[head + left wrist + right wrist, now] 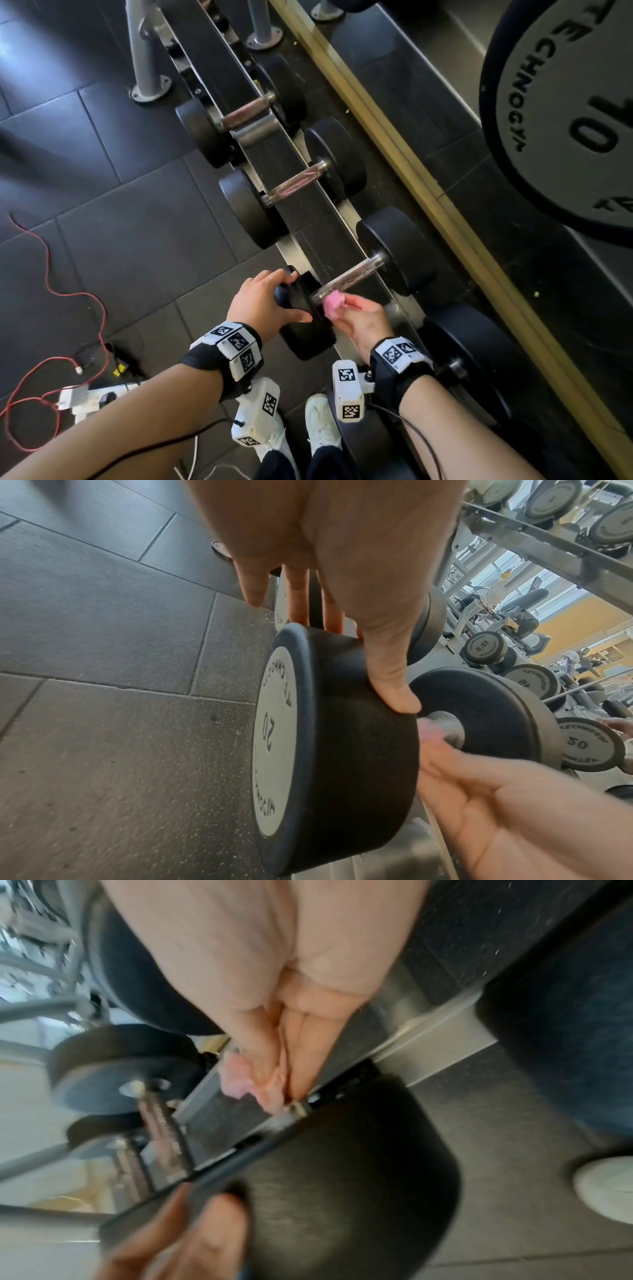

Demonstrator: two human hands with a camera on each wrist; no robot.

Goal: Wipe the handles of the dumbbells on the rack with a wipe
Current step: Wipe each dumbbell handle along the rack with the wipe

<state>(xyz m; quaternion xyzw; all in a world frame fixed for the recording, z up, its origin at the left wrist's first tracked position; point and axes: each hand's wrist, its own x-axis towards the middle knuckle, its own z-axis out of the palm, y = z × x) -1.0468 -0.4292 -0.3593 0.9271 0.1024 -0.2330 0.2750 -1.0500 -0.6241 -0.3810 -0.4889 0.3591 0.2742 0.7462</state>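
The nearest dumbbell lies across the rack (329,240), a black-headed one marked 20 (274,739). My left hand (287,298) grips its near head (305,329), thumb (394,691) on one side and fingers over the top. My right hand (342,308) pinches a crumpled pink wipe (334,303) against the near end of the knurled metal handle (352,277). The right wrist view is blurred; it shows the wipe (250,1083) at my fingertips beside that head (325,1177). In the left wrist view the head hides most of the handle.
Two more dumbbells (298,181) (246,113) lie farther along the rack, and a larger one (469,359) sits to the right. A plate marked 10 (565,113) hangs top right. A red cable (51,291) and power strip (89,397) lie on the floor by my shoes (322,421).
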